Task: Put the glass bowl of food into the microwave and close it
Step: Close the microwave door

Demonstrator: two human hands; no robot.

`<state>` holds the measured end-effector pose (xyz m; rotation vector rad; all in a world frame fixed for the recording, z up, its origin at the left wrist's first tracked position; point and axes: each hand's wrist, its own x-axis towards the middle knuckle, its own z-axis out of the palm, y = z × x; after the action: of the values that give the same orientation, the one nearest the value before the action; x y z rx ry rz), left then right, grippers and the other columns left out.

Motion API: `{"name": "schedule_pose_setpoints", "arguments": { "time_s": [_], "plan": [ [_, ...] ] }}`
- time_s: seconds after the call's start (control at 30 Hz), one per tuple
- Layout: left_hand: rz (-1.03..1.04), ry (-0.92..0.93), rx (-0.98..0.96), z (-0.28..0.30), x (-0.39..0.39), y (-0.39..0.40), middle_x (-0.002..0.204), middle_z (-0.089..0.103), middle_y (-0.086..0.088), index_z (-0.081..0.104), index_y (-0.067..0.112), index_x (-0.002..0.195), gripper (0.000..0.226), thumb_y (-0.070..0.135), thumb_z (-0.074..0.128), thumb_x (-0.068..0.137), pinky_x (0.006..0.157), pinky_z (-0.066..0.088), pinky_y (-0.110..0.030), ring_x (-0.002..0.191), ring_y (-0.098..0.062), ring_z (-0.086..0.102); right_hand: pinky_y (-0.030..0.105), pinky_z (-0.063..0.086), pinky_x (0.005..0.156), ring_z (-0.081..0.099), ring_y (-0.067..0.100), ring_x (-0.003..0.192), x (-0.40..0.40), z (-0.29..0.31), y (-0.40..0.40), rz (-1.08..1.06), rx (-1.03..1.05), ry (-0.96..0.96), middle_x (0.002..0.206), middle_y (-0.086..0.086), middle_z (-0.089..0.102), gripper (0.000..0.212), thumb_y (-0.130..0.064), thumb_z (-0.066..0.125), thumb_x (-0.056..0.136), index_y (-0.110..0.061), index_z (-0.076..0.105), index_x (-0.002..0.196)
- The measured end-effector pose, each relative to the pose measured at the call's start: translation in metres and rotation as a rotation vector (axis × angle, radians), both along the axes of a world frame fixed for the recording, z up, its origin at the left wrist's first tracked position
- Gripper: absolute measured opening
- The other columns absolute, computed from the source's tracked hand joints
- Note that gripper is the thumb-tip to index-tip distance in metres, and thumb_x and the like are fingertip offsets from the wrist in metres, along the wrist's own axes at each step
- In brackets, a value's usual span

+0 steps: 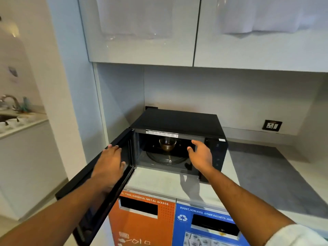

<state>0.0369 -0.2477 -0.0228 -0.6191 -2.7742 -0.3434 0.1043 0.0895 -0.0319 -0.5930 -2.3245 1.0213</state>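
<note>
A black microwave (179,121) stands on the counter with its door (99,185) swung wide open to the left. Inside, the glass bowl of dark food (167,144) sits on the round glass turntable (165,158), toward the back. My left hand (111,163) lies flat against the open door near its top edge, fingers over the rim. My right hand (201,154) hovers at the right side of the cavity opening, fingers spread, holding nothing and apart from the bowl.
The grey counter (266,174) stretches to the right of the microwave. A wall socket (272,125) sits on the back wall. White cabinets (195,32) hang overhead. Orange (142,219) and blue (204,226) waste bins front the counter below. A sink with tap (10,103) is far left.
</note>
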Motion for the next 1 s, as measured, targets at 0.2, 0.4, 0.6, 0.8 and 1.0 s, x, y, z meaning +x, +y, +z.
{"name": "schedule_pose_setpoints", "arguments": {
  "time_s": [0.2,0.4,0.6,0.8,1.0],
  "plan": [
    [0.161,-0.029,-0.231,0.006,0.017,-0.05,0.16,0.028,-0.025,0.027,-0.002,0.151,0.075,0.043,0.049,0.094,0.123,0.024,-0.045,0.149,-0.039,0.026,0.05,0.018,0.128,0.015,0.031,0.16,0.007,0.013,0.037,-0.029,0.364,-0.222,0.17,0.012,0.028,0.075,-0.038,0.063,0.098,-0.009,0.031,0.159],
    [0.249,-0.146,-0.172,-0.002,0.038,-0.06,0.164,0.017,-0.026,0.013,-0.003,0.154,0.084,0.047,0.047,0.095,0.123,0.025,-0.045,0.152,-0.039,0.019,0.054,0.009,0.128,0.011,0.03,0.161,0.024,0.003,0.081,-0.01,0.529,-0.388,0.173,0.008,0.018,0.079,-0.04,0.059,0.099,-0.013,0.02,0.163],
    [0.309,-0.216,-0.224,0.002,0.064,-0.017,0.166,-0.003,-0.026,-0.004,-0.003,0.155,0.088,0.046,0.041,0.097,0.126,0.013,-0.045,0.155,-0.038,0.0,0.052,0.004,0.129,0.005,0.028,0.162,0.037,0.0,0.106,0.118,0.711,-0.454,0.175,0.005,0.007,0.094,-0.042,0.064,0.094,-0.019,0.007,0.165],
    [0.23,-0.344,-0.157,0.015,0.088,0.057,0.166,-0.011,-0.024,-0.008,-0.002,0.155,0.081,0.045,0.03,0.101,0.127,0.009,-0.046,0.155,-0.036,-0.008,0.049,0.004,0.13,0.005,0.03,0.161,0.042,0.002,0.119,0.209,0.735,-0.423,0.175,0.006,0.007,0.097,-0.046,0.064,0.091,-0.018,0.007,0.165],
    [0.116,-0.382,-0.003,0.018,0.1,0.137,0.167,-0.011,-0.016,-0.001,0.003,0.157,0.077,0.051,0.024,0.103,0.126,0.006,-0.044,0.155,-0.031,-0.009,0.048,0.008,0.131,0.01,0.03,0.161,0.046,0.002,0.129,0.277,0.722,-0.339,0.174,0.008,0.014,0.083,-0.06,0.04,0.1,-0.015,0.014,0.164]
  ]
}}
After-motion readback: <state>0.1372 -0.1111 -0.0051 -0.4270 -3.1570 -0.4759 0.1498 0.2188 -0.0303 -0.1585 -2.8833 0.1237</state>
